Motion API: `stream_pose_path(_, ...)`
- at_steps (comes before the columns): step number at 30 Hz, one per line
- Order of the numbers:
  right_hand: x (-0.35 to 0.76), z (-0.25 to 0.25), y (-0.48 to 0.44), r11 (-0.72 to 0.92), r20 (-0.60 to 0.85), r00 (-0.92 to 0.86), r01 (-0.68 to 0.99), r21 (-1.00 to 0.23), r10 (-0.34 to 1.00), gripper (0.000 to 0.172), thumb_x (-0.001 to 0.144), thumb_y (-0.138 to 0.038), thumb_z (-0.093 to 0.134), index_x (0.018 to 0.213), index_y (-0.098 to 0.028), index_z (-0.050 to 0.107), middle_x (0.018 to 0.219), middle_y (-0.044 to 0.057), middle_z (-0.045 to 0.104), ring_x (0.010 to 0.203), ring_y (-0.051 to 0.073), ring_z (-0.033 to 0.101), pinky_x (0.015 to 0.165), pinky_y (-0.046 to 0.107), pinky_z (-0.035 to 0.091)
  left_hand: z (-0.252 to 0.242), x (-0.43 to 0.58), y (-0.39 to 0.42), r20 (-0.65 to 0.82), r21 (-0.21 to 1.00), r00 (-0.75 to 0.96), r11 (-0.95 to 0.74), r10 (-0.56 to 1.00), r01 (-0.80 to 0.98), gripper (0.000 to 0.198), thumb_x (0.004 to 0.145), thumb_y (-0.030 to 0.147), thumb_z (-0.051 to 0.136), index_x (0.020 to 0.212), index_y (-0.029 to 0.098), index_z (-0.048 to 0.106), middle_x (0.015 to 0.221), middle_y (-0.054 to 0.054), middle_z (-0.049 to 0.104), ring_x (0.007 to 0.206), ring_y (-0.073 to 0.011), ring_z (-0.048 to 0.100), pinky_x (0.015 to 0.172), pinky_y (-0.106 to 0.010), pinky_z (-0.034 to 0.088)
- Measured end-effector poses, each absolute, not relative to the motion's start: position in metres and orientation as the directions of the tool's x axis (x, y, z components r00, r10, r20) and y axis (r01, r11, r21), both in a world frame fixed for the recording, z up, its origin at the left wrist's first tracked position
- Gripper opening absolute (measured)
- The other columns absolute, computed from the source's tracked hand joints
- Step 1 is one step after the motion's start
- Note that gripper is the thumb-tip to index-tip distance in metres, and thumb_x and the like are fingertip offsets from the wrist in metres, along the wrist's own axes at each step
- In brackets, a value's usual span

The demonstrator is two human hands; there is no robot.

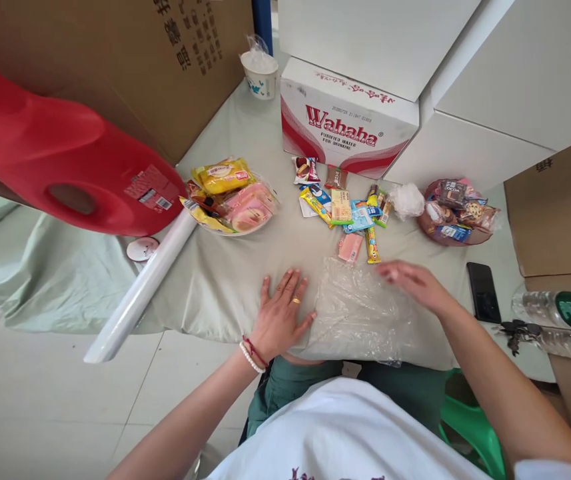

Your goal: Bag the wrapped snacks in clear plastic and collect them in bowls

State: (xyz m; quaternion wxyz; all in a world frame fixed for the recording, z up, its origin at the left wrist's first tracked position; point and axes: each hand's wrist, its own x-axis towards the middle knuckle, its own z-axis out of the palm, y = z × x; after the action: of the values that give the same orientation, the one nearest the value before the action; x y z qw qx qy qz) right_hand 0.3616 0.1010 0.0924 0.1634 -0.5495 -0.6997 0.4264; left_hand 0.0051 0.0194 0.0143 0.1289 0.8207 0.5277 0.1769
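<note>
My left hand (280, 313) lies flat and open on the pale green cloth (225, 280), its thumb at the left edge of a clear plastic bag (358, 310). My right hand (412, 283) rests on the bag's upper right corner; it is blurred by motion, with fingers stretched out. Just beyond the bag lies a loose heap of small snack packets (348, 210), with a pink packet (350, 247) nearest to it.
A plate of yellow and pink snack packs (235, 200) sits at left, a bowl of snacks (458, 213) at right. A white roll (140, 287), red jug (60, 160), Wahaha box (345, 127), phone (482, 290), keys (515, 330) and bottles (565, 310) surround.
</note>
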Motion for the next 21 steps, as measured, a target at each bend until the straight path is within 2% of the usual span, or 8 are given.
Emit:
stream_pose_path(3,0.306,0.091,0.188,-0.038,-0.159,-0.066,0.815,-0.578,0.985,0.056,0.104,-0.063,0.044,0.102,-0.016,0.076,0.096,0.011,0.077,0.093,0.026,0.071,0.087,0.037,0.056,0.020,0.021,0.014,0.277,0.462,0.267,-0.372,0.923,0.805,0.046,0.102,0.032,0.049,0.143,0.017,0.060,0.153,-0.017,0.059,0.155,-0.0302,0.041,0.129,-0.058,0.029)
stream_pose_path(7,0.235,0.075,0.255,-0.165,-0.157,0.121,0.936,-0.311,0.980,0.052,0.095,-0.049,0.064,0.132,-0.012,0.064,0.117,0.019,0.075,0.111,0.031,0.069,0.094,0.038,0.052,0.026,0.046,0.015,0.265,0.444,0.445,-0.518,0.855,0.731,0.043,0.104,0.028,0.046,0.143,0.025,0.062,0.152,-0.011,0.063,0.153,-0.0266,0.045,0.133,-0.059,0.019)
stream_pose_path(9,0.221,0.071,0.268,-0.208,-0.176,0.160,0.932,-0.298,0.971,0.061,0.086,-0.041,0.074,0.137,-0.010,0.060,0.122,0.020,0.073,0.111,0.031,0.069,0.092,0.037,0.052,0.025,0.051,0.018,0.175,0.428,0.498,-0.521,0.849,0.738,0.046,0.105,0.033,0.046,0.149,0.027,0.058,0.158,-0.010,0.057,0.153,-0.0276,0.045,0.133,-0.061,0.015)
stream_pose_path(11,0.226,0.073,0.268,-0.235,-0.166,0.181,0.876,-0.421,0.969,0.060,0.083,-0.034,0.073,0.136,-0.009,0.061,0.118,0.018,0.074,0.103,0.028,0.069,0.086,0.034,0.053,0.022,0.049,0.019,0.100,0.415,0.482,-0.477,0.871,0.775,0.050,0.106,0.041,0.046,0.153,0.026,0.054,0.163,-0.010,0.050,0.155,-0.0289,0.042,0.133,-0.064,0.013)
stream_pose_path(13,0.244,0.081,0.254,-0.165,-0.116,0.119,0.802,-0.574,0.986,0.048,0.086,-0.034,0.066,0.128,-0.010,0.067,0.108,0.013,0.075,0.095,0.025,0.068,0.082,0.033,0.053,0.020,0.044,0.018,0.064,0.401,0.464,-0.448,0.884,0.799,0.056,0.107,0.048,0.044,0.157,0.025,0.049,0.167,-0.010,0.043,0.157,-0.0289,0.039,0.132,-0.066,0.012)
stream_pose_path(15,0.267,0.091,0.224,0.002,0.003,0.000,0.773,-0.634,1.000,0.038,0.090,-0.037,0.059,0.117,-0.013,0.073,0.102,0.009,0.073,0.093,0.025,0.066,0.084,0.035,0.053,0.019,0.039,0.017,0.058,0.395,0.459,-0.443,0.887,0.805,0.060,0.107,0.050,0.041,0.161,0.024,0.043,0.168,-0.011,0.040,0.158,-0.0282,0.038,0.132,-0.066,0.012)
stream_pose_path(18,0.290,0.096,0.156,0.257,0.129,-0.224,0.783,-0.567,0.966,0.039,0.095,-0.042,0.056,0.121,-0.019,0.075,0.100,0.009,0.069,0.095,0.025,0.064,0.087,0.038,0.053,0.019,0.036,0.015,0.073,0.400,0.449,-0.439,0.891,0.805,0.063,0.107,0.050,0.040,0.163,0.021,0.039,0.168,-0.013,0.041,0.157,-0.0283,0.038,0.133,-0.064,0.010)
stream_pose_path(21,0.297,0.081,0.083,0.452,0.055,-0.491,0.744,-0.492,0.869,0.040,0.104,-0.037,0.047,0.134,-0.024,0.071,0.107,0.011,0.068,0.094,0.024,0.064,0.085,0.037,0.055,0.018,0.038,0.014,0.090,0.403,0.442,-0.439,0.893,0.803,0.064,0.107,0.049,0.041,0.164,0.020,0.038,0.167,-0.014,0.041,0.157,-0.0285,0.039,0.133,-0.064,0.008)
